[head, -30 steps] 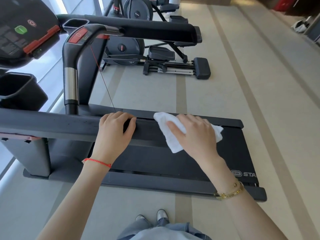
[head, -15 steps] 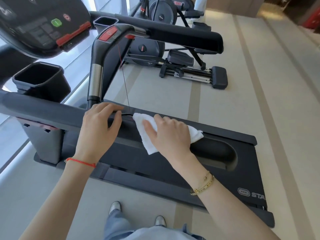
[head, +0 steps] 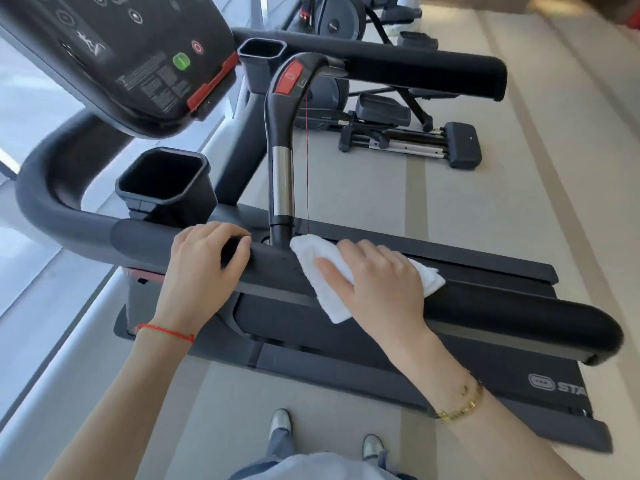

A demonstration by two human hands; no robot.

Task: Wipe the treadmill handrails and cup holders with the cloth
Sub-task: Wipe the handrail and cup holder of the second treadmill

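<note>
**Wiping the near handrail, one hand bracing, one hand on the cloth**

We have the right hand [head: 377,285] laid over the white cloth [head: 323,289], fingers mostly straight and pressing it onto the top of the near handrail [head: 502,306], just beside the foot of the upright grip post [head: 282,174]. The left hand [head: 204,271] is apart from it, further along the same rail, fingers curled over the far edge to steady us.

To do this stroke well, we should keep the palm flat so the cloth stays spread, then wrap it over the rail's rounded shoulder as we draw it along, since a flat pass would likely miss the curved sides. Around the post's base we judge a fingertip tucked into the cloth will reach the seam better. The braced hand covers a patch that will need its own pass.

The cloth looks like soft folded terry (thick enough to bunch if dragged fast). The handrail is matte, dark and rounded with a blunt end; the post has a shiny metal sleeve. The near cup holder [head: 166,183] is a deep, dark, smooth-walled well with rounded corners; a second cup holder [head: 261,51] sits further off.
</note>
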